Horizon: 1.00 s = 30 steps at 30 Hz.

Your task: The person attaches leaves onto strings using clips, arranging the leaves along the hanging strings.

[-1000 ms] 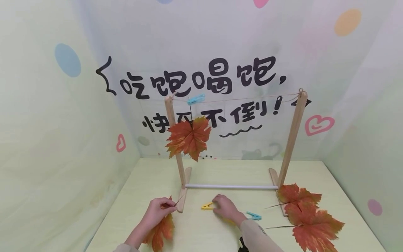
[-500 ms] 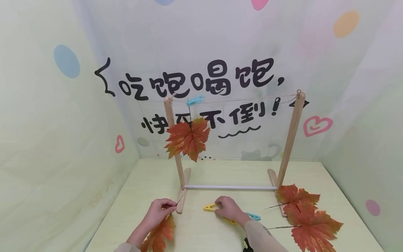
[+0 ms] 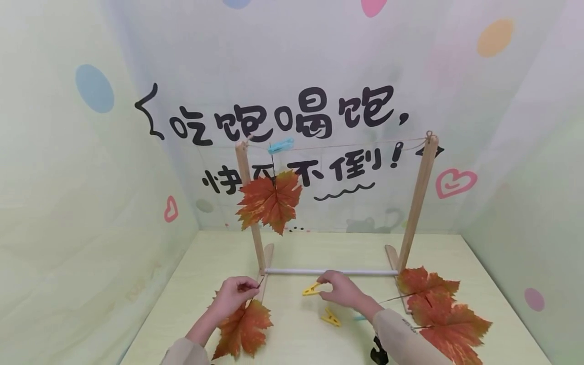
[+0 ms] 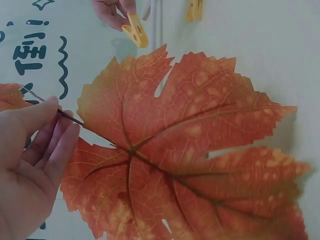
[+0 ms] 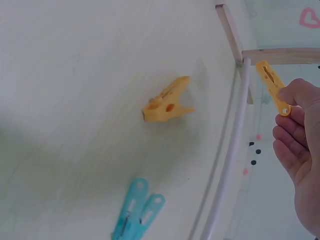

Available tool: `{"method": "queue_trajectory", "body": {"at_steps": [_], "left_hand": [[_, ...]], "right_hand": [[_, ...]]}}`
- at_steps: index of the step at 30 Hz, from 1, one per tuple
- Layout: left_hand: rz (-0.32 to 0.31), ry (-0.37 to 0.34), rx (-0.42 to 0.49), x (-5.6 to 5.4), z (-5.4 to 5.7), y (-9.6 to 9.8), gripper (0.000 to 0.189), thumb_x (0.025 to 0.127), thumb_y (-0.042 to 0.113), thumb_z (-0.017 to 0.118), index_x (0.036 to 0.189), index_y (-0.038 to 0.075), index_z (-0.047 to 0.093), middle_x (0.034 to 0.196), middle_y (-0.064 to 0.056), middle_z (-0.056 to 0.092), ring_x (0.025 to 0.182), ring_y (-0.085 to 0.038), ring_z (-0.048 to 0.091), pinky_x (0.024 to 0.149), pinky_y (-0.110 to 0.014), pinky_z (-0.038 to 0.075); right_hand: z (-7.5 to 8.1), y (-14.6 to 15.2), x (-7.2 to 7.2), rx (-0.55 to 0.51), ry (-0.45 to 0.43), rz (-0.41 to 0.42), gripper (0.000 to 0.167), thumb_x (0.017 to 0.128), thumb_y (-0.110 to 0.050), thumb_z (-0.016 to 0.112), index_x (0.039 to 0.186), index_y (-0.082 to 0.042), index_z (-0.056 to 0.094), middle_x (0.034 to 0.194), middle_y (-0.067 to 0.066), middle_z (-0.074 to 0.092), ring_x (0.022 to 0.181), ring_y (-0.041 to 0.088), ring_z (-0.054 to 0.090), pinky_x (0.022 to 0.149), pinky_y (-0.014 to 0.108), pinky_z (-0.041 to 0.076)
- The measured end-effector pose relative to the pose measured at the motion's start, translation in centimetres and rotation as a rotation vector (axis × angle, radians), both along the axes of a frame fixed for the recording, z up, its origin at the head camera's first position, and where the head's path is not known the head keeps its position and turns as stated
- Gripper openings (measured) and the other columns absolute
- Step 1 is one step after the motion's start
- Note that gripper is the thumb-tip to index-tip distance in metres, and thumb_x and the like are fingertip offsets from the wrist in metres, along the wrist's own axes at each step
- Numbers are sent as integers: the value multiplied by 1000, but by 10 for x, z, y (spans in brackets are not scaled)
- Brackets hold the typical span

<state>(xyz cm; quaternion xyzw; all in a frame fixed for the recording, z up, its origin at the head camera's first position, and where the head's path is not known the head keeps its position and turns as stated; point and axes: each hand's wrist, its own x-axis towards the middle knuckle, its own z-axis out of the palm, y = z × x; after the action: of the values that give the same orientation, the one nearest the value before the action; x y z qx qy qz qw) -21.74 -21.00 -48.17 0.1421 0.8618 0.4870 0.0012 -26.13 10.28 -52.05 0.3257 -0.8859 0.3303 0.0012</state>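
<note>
My left hand (image 3: pixel 236 298) pinches the thin dark stem of a red-orange artificial leaf (image 4: pixel 165 155), whose blade hangs below the fingers. To the right, my right hand (image 3: pixel 343 290) holds a yellow clothespin (image 5: pixel 272 85) between thumb and fingers, raised over the table. Beneath that hand a second yellow clothespin (image 5: pixel 167 102) lies on the table, beside a blue clothespin (image 5: pixel 135 210) that the right forearm mostly covers in the head view. Another leaf (image 3: pixel 270 200) hangs by its stem from a light blue clothespin (image 3: pixel 280 146) on the string (image 3: pixel 351 146).
A wooden frame with a left post (image 3: pixel 256 238), a right post (image 3: pixel 417 203) and a white crossbar (image 3: pixel 301 271) stands behind the hands. Two overlapping leaves (image 3: pixel 449 324) lie at the right by its foot. Printed fabric walls (image 3: pixel 292 61) enclose the table (image 3: pixel 292 334).
My right hand has lifted the yellow clothespin off the table, uncovering the second yellow one. My left hand has risen slightly with the leaf, which now shows more fully.
</note>
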Motion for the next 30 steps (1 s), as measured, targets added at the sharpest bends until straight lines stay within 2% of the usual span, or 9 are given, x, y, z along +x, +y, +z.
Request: {"method": "queue_trajectory", "body": {"at_steps": [8, 17, 26, 30], "left_hand": [[-16, 16, 9, -12, 26, 18, 6, 79, 5, 68, 86, 3, 67, 79, -5, 65, 69, -13, 57, 59, -22, 50], [27, 21, 38, -29, 54, 48, 8, 79, 8, 68, 87, 4, 68, 81, -4, 65, 70, -15, 55, 58, -22, 51], [1, 105, 51, -45, 84, 79, 7, 80, 9, 67, 87, 7, 67, 81, -1, 65, 74, -14, 57, 60, -21, 49], [11, 149, 48, -50, 99, 92, 8, 80, 10, 68, 88, 7, 68, 80, 0, 65, 74, -14, 58, 62, -21, 50]], "right_hand": [[41, 14, -2, -13, 86, 31, 22, 77, -10, 69, 98, -3, 64, 93, 5, 63, 87, 25, 59, 75, 36, 50], [97, 30, -2, -38, 203, 64, 24, 77, -9, 68, 100, -3, 63, 95, 5, 64, 88, 21, 60, 76, 36, 50], [146, 48, -6, -100, 284, 58, 25, 75, -3, 69, 98, 0, 63, 94, 9, 66, 87, 21, 61, 77, 33, 51], [166, 54, -8, -139, 360, 72, 25, 72, -1, 70, 96, 2, 63, 92, 10, 65, 85, 21, 61, 75, 35, 52]]}}
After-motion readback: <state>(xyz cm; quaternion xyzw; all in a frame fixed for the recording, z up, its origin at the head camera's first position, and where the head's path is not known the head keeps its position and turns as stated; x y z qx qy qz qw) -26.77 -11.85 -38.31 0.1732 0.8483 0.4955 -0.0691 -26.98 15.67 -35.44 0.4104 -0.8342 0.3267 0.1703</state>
